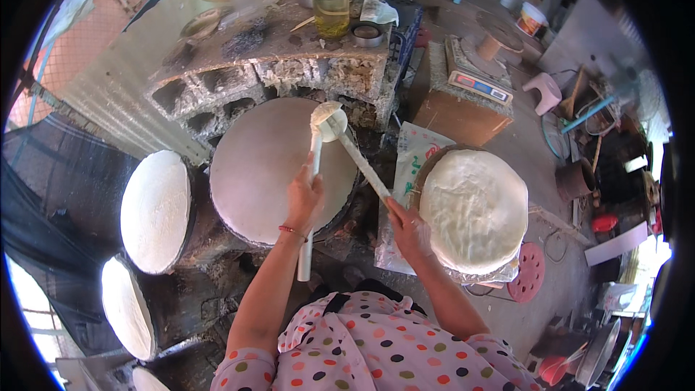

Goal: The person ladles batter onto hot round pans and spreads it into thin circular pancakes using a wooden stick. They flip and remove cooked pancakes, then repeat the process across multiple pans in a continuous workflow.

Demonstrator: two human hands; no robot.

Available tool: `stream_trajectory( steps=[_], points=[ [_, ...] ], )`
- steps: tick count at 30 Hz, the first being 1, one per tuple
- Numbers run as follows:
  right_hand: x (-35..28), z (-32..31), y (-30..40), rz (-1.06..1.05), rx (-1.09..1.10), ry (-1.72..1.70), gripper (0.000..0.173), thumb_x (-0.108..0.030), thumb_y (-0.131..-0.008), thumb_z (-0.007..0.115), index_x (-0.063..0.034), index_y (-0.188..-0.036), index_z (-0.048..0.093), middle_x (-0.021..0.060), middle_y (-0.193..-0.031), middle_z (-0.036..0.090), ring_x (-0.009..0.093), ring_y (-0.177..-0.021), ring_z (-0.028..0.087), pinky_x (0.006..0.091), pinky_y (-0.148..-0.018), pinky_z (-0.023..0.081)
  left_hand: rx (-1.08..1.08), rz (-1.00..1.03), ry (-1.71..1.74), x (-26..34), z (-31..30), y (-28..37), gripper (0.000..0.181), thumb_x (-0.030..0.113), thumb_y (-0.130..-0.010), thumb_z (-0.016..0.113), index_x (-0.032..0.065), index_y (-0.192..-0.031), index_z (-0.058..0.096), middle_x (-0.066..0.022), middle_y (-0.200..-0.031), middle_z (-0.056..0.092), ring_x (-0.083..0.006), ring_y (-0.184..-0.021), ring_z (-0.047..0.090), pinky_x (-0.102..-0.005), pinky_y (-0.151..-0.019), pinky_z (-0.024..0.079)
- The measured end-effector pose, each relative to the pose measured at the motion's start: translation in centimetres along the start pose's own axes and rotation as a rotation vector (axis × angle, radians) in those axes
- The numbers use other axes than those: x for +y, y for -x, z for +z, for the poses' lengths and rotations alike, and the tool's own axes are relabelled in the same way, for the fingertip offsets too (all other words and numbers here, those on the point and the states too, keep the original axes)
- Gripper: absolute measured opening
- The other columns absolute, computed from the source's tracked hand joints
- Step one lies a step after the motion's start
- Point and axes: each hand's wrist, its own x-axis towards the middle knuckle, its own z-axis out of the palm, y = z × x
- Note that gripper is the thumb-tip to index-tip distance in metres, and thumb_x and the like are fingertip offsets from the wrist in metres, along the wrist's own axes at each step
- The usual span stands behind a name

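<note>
My left hand [305,198] is closed around a pale, pipe-like handle [305,260] that rises to a pale, batter-smeared head [326,112]. In my right hand [408,228] is the batter-coated handle of a ladle [333,125], whose round cup meets that head. Both tools are over the large round griddle [271,174], which has a smooth, pale surface; whether a batter layer covers it I cannot tell. To the right of my right hand, a thick stack of round white sheets [478,212] lies on a round woven tray.
Round white-topped discs [155,212] lean at the left. Behind the griddle, a cinder-block ledge [293,68] bears a glass jar of yellowish liquid [331,13] and a small metal tin [367,35]. A digital scale [480,87] rests on a box at the back right. A red perforated stool [526,272] is beside the stack.
</note>
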Motion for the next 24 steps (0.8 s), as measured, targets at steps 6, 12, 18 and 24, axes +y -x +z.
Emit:
stream_trajectory(
  steps=[6,12,18,24],
  points=[
    [-3.6,3.0,1.2,0.177,0.002,-0.199,0.033,-0.019,-0.087,0.062,-0.0185,-0.12,0.061,0.0174,-0.089,0.064,0.033,-0.077,0.063,0.0424,-0.066,0.05,0.029,0.218,-0.293,-4.4,-3.1,-2.1,0.056,0.002,-0.083,0.053,0.0121,-0.137,0.042,-0.0211,-0.083,0.06,-0.0378,-0.074,0.06,-0.0454,-0.066,0.049],
    [-6.5,5.5,2.0,0.457,0.086,-0.596,0.034,-0.015,-0.09,0.059,-0.0104,-0.124,0.058,0.0123,-0.105,0.067,0.018,-0.082,0.064,0.0314,-0.073,0.049,0.1,0.209,-0.361,-6.7,-7.0,-5.2,0.06,0.002,-0.084,0.054,0.0155,-0.14,0.039,-0.0204,-0.086,0.059,-0.0369,-0.076,0.06,-0.0457,-0.067,0.048],
    [-11.3,6.9,0.1,0.599,0.004,-0.597,0.033,-0.017,-0.091,0.057,-0.01,-0.124,0.058,0.0074,-0.07,0.06,0.011,-0.059,0.055,0.0277,-0.059,0.047,0.397,0.198,0.044,-1.8,-14.9,-6.2,0.053,0.0,-0.089,0.053,0.0131,-0.139,0.043,-0.0011,-0.068,0.05,-0.0073,-0.054,0.047,-0.0243,-0.048,0.04],
    [-14.0,8.5,-1.7,0.672,-0.128,-0.691,0.035,-0.019,-0.092,0.054,-0.009,-0.126,0.055,0.0082,-0.06,0.055,0.012,-0.045,0.049,0.032,-0.046,0.043,0.221,0.0,0.508,-3.3,-13.4,-0.4,0.051,-0.001,-0.09,0.052,0.0079,-0.14,0.041,0.003,-0.07,0.045,-0.0009,-0.051,0.04,-0.018,-0.042,0.033]
  ],
)
